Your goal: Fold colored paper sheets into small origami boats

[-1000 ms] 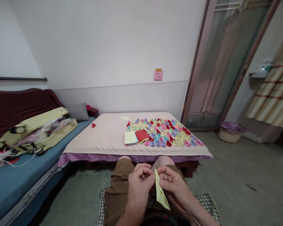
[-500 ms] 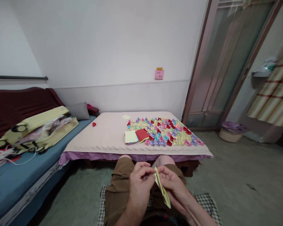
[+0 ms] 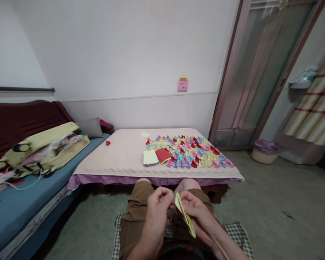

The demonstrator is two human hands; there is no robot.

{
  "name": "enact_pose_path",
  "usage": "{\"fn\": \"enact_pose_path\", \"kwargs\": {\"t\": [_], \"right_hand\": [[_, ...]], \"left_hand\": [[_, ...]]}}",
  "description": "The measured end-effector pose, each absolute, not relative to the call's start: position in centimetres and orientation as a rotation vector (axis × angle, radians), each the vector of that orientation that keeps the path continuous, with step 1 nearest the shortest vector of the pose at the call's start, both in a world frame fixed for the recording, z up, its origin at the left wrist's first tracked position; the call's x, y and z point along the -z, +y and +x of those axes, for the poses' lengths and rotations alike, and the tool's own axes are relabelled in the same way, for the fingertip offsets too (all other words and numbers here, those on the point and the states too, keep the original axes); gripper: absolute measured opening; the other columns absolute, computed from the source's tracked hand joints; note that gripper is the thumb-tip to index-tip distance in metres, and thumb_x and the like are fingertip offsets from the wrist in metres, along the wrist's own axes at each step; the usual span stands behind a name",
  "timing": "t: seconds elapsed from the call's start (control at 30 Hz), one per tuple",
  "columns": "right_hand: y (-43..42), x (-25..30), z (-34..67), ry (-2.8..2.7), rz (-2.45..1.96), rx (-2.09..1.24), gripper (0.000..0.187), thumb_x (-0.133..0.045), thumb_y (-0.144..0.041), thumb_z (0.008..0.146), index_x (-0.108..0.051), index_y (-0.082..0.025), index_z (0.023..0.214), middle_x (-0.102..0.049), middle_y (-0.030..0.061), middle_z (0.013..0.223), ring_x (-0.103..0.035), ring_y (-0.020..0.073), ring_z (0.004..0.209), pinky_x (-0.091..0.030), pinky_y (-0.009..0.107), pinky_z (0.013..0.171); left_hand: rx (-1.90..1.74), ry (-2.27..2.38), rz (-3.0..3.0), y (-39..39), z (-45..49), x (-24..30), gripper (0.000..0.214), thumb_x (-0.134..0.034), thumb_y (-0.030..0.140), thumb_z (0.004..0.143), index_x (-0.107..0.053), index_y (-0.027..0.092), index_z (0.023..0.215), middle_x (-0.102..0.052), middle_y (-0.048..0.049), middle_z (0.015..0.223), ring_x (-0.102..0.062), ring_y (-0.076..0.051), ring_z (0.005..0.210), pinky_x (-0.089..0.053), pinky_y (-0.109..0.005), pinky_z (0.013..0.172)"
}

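Note:
A folded strip of pale yellow paper [image 3: 185,216] is held over my lap, slanting down to the right. My left hand [image 3: 158,209] is closed, pinching its upper end from the left. My right hand [image 3: 196,210] is closed on the same upper end from the right. Ahead, on a low table with a cream cloth [image 3: 124,155], lie several small folded paper pieces [image 3: 191,151] in many colours, set in rows. Beside them sit a stack of paper sheets [image 3: 150,158] and a red sheet [image 3: 162,155].
A single red folded piece [image 3: 107,143] lies apart on the cloth. A blue-covered sofa [image 3: 21,206] at left carries a yellow suitcase [image 3: 43,146] and a cable. A glass door [image 3: 257,72], a lined bin [image 3: 265,151] and a striped curtain [image 3: 314,104] are at right.
The yellow paper has tilted from nearly edge-on upright to more slanted. Both hands have shifted their pinch slightly at its top end.

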State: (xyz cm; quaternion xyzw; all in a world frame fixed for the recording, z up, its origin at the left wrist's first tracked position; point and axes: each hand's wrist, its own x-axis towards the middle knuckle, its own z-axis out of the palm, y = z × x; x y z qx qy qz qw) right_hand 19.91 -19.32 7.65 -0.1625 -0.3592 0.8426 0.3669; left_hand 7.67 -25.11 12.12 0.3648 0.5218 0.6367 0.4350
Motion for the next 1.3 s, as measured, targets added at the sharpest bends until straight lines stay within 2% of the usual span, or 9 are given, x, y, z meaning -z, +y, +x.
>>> {"fn": "enact_pose_path", "kwargs": {"t": [0.1,0.33,0.5,0.63,0.8,0.9,1.03,1.2,1.3], "right_hand": [[-19.5,-7.9,20.0,-0.919,-0.433,-2.162,0.031,-0.086,-0.025,0.059,-0.064,-0.016,0.079,-0.064,-0.001,0.062,-0.056,0.009,0.055,-0.04,0.018,0.054],[-19.7,-7.8,19.8,-0.907,-0.438,-2.171,0.029,-0.086,-0.023,0.058,-0.065,-0.015,0.077,-0.063,-0.0025,0.06,-0.055,0.0078,0.053,-0.04,0.018,0.055],[-19.4,-7.0,19.8,-0.917,-0.456,-2.197,0.029,-0.086,-0.022,0.057,-0.066,-0.015,0.077,-0.064,-0.0014,0.062,-0.056,0.0082,0.053,-0.04,0.018,0.055],[-19.2,-6.3,19.7,-0.911,-0.465,-2.203,0.03,-0.086,-0.024,0.058,-0.066,-0.015,0.078,-0.06,-0.0029,0.058,-0.053,0.0081,0.051,-0.038,0.018,0.053],[-19.0,-6.1,19.8,-0.95,-0.483,-2.192,0.031,-0.086,-0.024,0.058,-0.065,-0.014,0.079,-0.058,-0.0037,0.057,-0.052,0.0083,0.051,-0.038,0.019,0.053],[-19.0,-6.4,20.1,-0.995,-0.489,-2.187,0.033,-0.086,-0.024,0.057,-0.065,-0.013,0.079,-0.057,-0.0041,0.056,-0.048,0.0062,0.048,-0.035,0.017,0.049],[-19.2,-7.4,20.4,-1.005,-0.508,-2.176,0.03,-0.086,-0.024,0.058,-0.064,-0.013,0.076,-0.053,-0.0064,0.051,-0.042,0.0042,0.044,-0.03,0.016,0.045],[-19.0,-8.0,20.6,-1.074,-0.562,-2.116,0.032,-0.086,-0.026,0.056,-0.064,-0.014,0.076,-0.058,-0.0049,0.053,-0.048,0.0069,0.045,-0.035,0.019,0.048],[-18.6,-7.9,20.9,-1.147,-0.597,-2.047,0.032,-0.085,-0.027,0.057,-0.063,-0.015,0.077,-0.058,-0.0052,0.053,-0.047,0.007,0.045,-0.034,0.019,0.047]], "left_hand": [[-1.512,1.306,0.973,-25.2,7.5,-12.1,0.022,-0.056,0.031,0.08,-0.059,0.014,0.067,-0.049,0.003,0.061,-0.041,-0.01,0.057,-0.033,-0.02,0.055],[-1.432,1.374,1.069,-25.1,7.2,-12.4,0.021,-0.06,0.032,0.075,-0.061,0.014,0.065,-0.049,0.0033,0.059,-0.04,-0.011,0.056,-0.032,-0.022,0.054],[-1.432,1.444,1.218,-24.9,6.9,-12.7,0.015,-0.058,0.022,0.072,-0.062,0.015,0.06,-0.055,-0.0003,0.064,-0.047,-0.014,0.062,-0.036,-0.024,0.059],[-1.549,1.532,1.339,-24.7,6.9,-12.4,0.016,-0.056,0.015,0.067,-0.056,0.017,0.051,-0.058,-0.0025,0.07,-0.051,-0.016,0.068,-0.037,-0.025,0.062],[-1.386,1.441,1.174,-24.4,6.8,-11.8,0.002,-0.06,0.015,0.059,-0.061,0.015,0.059,-0.051,0.0032,0.057,-0.041,-0.011,0.054,-0.03,-0.022,0.053],[-1.298,1.39,1.118,-24.3,6.5,-11.5,0.004,-0.06,0.015,0.058,-0.061,0.015,0.061,-0.047,0.0057,0.051,-0.038,-0.01,0.05,-0.027,-0.021,0.05],[-1.238,1.35,1.108,-24.5,6.4,-11.2,0.002,-0.059,0.016,0.06,-0.061,0.015,0.059,-0.044,0.0063,0.05,-0.036,-0.009,0.049,-0.024,-0.021,0.049],[-1.276,1.306,1.095,-24.6,6.5,-11.0,0.021,-0.056,0.025,0.071,-0.059,0.015,0.053,-0.049,0.0028,0.053,-0.041,-0.011,0.052,-0.028,-0.022,0.051],[-1.303,1.255,1.051,-24.5,6.6,-11.0,0.032,-0.053,0.035,0.078,-0.06,0.014,0.055,-0.053,0.0002,0.056,-0.044,-0.012,0.054,-0.032,-0.023,0.053]]}}
